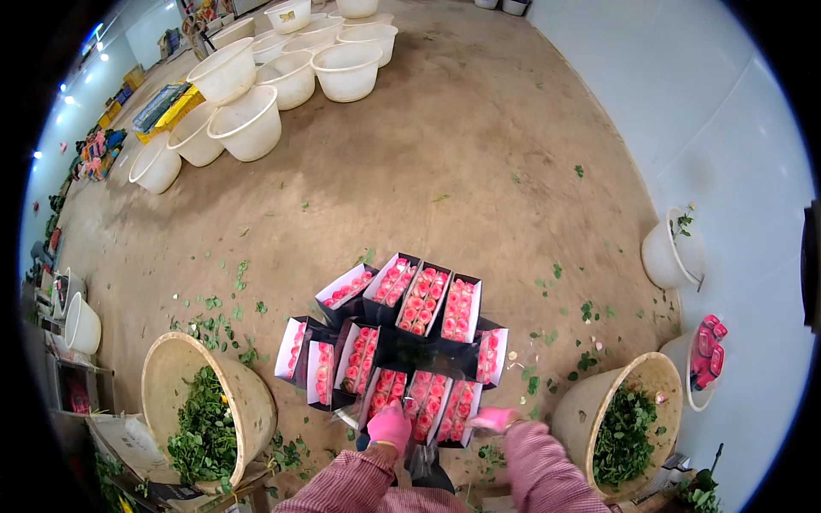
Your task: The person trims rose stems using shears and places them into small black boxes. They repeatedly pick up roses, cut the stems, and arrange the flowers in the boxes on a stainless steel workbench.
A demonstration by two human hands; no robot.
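Several bundles of pink roses, wrapped in black and white sleeves, stand packed together in front of me, heads up. My left hand [391, 427], in a pink glove, is closed at the near edge of a front rose bundle [386, 389]. Its fingertips reach up against the flowers. Beside it stands the middle front rose bundle [425, 402], with clear film over its heads. My right hand [493, 419], also pink-gloved, is just right of the right front rose bundle [459, 409]. Its fingers are pressed together, pointing left; what they hold is too small to tell.
Large tubs of cut leaves stand left [154, 376] and right [590, 410] of me. A white bucket [667, 256] and a bucket with a red bundle [706, 350] line the right wall. Several white tubs [248, 124] are grouped far left. Loose leaves [214, 329] litter the floor.
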